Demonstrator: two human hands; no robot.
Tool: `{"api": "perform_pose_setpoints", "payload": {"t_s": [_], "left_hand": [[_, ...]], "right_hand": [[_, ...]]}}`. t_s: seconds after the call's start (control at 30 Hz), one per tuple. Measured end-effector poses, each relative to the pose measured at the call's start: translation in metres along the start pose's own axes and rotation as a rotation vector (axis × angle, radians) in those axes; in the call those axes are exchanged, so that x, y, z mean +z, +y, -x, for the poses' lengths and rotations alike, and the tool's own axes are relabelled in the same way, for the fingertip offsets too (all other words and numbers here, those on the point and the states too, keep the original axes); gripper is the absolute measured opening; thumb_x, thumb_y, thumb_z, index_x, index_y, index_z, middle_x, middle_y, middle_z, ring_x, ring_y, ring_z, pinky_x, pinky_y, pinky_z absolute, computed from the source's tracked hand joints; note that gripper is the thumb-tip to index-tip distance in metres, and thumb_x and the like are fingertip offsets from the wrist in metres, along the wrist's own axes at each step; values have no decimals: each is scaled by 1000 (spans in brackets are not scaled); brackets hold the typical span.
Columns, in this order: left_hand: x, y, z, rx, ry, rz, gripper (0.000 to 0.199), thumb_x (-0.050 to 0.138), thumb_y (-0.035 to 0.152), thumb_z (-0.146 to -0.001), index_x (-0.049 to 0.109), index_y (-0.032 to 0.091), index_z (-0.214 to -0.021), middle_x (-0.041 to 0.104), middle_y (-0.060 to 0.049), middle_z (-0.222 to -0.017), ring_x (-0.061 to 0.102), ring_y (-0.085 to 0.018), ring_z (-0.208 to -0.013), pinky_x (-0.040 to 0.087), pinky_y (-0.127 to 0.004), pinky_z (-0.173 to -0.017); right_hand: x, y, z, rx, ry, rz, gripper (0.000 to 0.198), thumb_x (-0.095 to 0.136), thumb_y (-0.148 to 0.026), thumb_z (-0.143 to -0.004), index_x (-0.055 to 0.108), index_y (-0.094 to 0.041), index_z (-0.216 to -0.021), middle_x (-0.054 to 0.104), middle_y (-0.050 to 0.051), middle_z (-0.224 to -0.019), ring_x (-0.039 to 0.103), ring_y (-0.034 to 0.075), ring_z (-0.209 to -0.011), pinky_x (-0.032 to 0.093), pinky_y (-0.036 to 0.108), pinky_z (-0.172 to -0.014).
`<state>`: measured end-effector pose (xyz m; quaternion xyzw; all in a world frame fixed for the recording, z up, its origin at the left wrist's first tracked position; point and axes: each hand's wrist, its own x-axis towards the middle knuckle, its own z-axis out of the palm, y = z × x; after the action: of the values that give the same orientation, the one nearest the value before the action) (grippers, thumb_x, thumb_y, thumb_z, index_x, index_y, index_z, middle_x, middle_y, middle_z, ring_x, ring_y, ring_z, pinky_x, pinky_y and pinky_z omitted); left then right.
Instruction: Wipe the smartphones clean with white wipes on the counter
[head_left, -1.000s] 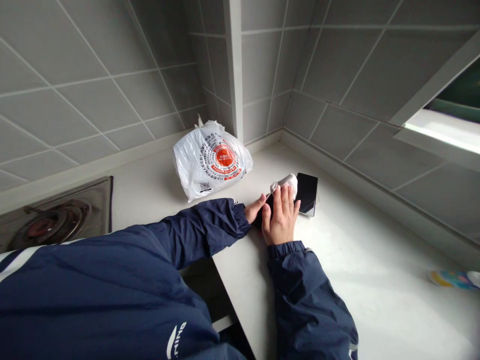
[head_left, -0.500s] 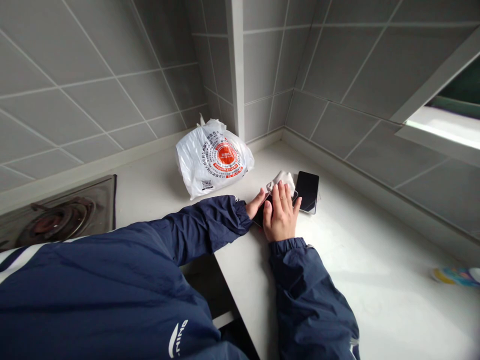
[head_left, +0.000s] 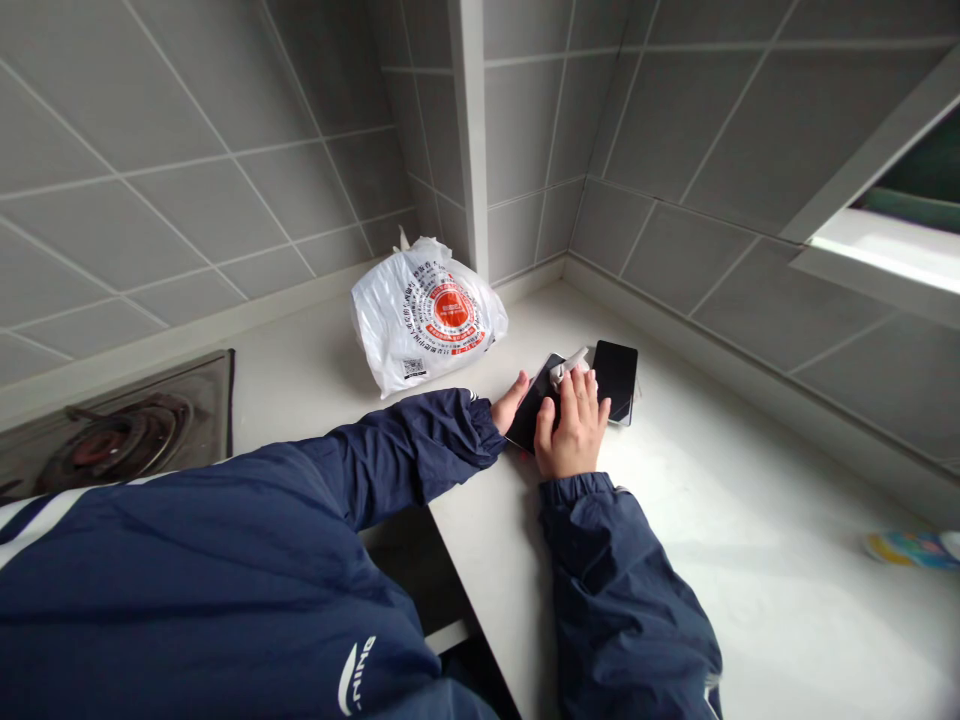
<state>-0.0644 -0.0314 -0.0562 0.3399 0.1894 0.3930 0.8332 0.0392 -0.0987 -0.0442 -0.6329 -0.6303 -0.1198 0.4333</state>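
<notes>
A black-screened device (head_left: 529,412), a phone or small tablet, lies tilted on the counter. My left hand (head_left: 510,402) holds its left edge; the thumb points up and the other fingers are hidden. Over the device, my right hand (head_left: 574,428) presses a crumpled white cloth (head_left: 574,366) against the screen, fingers together and thumb on the glass. The cloth sticks out past the fingertips, and the hand covers part of the screen. Just right of that hand rests a second black-screened device (head_left: 616,376), apart from my fingers.
A white plastic bag (head_left: 420,325) with red and black print stands behind my left forearm. To the left is a gas stove (head_left: 150,425). Tiled walls close off the white counter (head_left: 712,500) at the back. A colourful package (head_left: 911,550) lies at far right, and a dark opening (head_left: 420,570) shows below the counter edge.
My right hand and the white cloth have slid slightly to the right, uncovering more of the first device's screen. My left hand has stayed at its edge.
</notes>
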Motion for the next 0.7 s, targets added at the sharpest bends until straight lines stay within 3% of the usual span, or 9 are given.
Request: {"api": "perform_pose_setpoints", "payload": {"t_s": [0.13,0.23,0.37,0.47,0.57,0.7], "left_hand": [[0,-6,2,123,31,-66,54,54,53,-97,67,17,-136,62,-9,-144,40,-21,-149,15,-34,-130],[-3,-7,3,126,30,-80,54,57,53,-95,66,20,-137,58,-7,-148,34,-20,-152,9,-33,-130],[2,-4,5,43,12,-42,60,51,60,-97,68,17,-135,61,-11,-145,42,-25,-148,18,-37,-129],[12,3,3,-6,55,18,62,36,55,-103,68,12,-134,65,-14,-138,50,-24,-142,25,-37,-126],[20,14,-1,-45,129,80,71,16,49,-107,65,5,-135,70,-18,-127,61,-23,-131,33,-36,-122],[23,28,-1,-106,222,136,79,10,54,-106,63,2,-133,75,-19,-112,71,-24,-112,44,-37,-112]], "right_hand": [[-3,-5,0,-115,-79,-76,56,45,-30,-101,41,-14,-154,44,18,-159,35,30,-153,24,58,-124],[-2,-6,0,-104,-121,-73,57,41,-30,-103,35,-17,-158,39,17,-162,32,29,-154,22,60,-124],[4,-1,1,-2,-117,-25,59,39,-31,-104,29,-18,-161,37,18,-163,32,32,-154,27,64,-121],[7,4,2,25,-93,-32,57,39,-29,-104,34,-16,-159,40,19,-161,34,34,-153,32,65,-118],[7,4,3,-20,-64,-62,49,42,-28,-103,49,-15,-150,50,19,-155,43,34,-148,31,65,-118],[1,-3,3,-191,-62,-149,34,50,-26,-100,65,-18,-130,66,13,-140,58,29,-136,20,60,-125]]}}
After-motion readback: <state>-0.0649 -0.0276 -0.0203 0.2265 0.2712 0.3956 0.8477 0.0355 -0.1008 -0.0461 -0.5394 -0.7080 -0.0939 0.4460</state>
